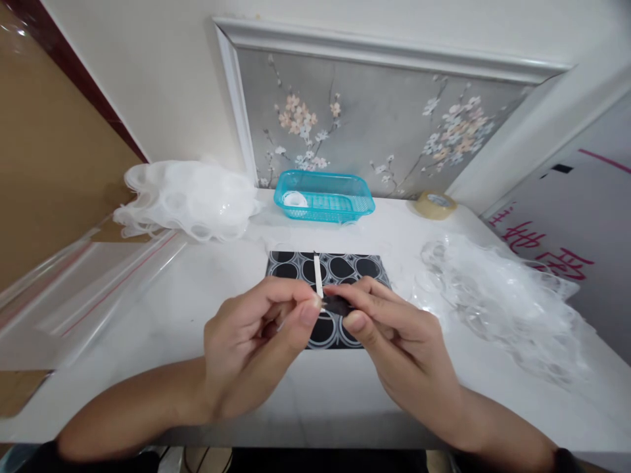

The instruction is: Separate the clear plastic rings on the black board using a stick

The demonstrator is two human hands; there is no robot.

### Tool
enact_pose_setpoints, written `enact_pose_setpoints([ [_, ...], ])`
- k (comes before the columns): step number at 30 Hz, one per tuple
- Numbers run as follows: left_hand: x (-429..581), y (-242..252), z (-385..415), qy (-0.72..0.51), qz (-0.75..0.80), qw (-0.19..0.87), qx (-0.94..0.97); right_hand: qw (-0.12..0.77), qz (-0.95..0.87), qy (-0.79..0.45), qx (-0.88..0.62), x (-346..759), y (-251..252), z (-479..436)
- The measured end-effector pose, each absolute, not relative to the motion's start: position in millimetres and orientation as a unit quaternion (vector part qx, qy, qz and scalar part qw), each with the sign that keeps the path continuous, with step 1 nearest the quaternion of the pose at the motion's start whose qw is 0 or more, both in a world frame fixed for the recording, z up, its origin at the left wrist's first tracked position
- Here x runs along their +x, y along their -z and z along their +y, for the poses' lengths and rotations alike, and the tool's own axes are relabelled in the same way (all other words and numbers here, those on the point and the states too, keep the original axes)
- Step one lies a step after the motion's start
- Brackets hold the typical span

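Observation:
Both my hands meet over a black sheet [348, 266] printed with rows of silver-outlined circles, which lies flat on the table. A small, thin black piece [336, 305] is pinched between the thumb and forefinger of my right hand [409, 332]. At that piece's left edge, the thumb and forefinger of my left hand [261, 335] are pressed together. A pale bit shows at the left fingertips, too small to name. Beyond the fingers, a narrow white strip [317, 270] with a dark tip lies over the sheet, its near end by my fingertips.
A turquoise basket [362, 205] holding a white roll [294, 200] stands against the wall. Clear tape [436, 204] lies right of it. White scalloped film [192, 197] is heaped at left, near plastic bags [98, 302]. Clear plastic scraps [513, 302] spread at right.

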State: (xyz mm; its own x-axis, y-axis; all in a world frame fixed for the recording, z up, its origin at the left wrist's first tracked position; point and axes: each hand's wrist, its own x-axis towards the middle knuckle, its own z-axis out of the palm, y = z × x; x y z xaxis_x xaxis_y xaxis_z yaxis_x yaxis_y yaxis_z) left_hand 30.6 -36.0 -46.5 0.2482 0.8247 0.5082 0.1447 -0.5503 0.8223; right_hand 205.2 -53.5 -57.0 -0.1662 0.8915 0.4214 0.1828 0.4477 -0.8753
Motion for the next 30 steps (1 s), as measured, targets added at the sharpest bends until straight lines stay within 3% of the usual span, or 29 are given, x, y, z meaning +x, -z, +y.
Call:
enact_pose_setpoints([
  [30,27.6,51.2,-37.1,-0.499,0.324,0.317,0.738,0.513,-0.670,-0.361,-0.397,205.1,59.0,-54.8],
])
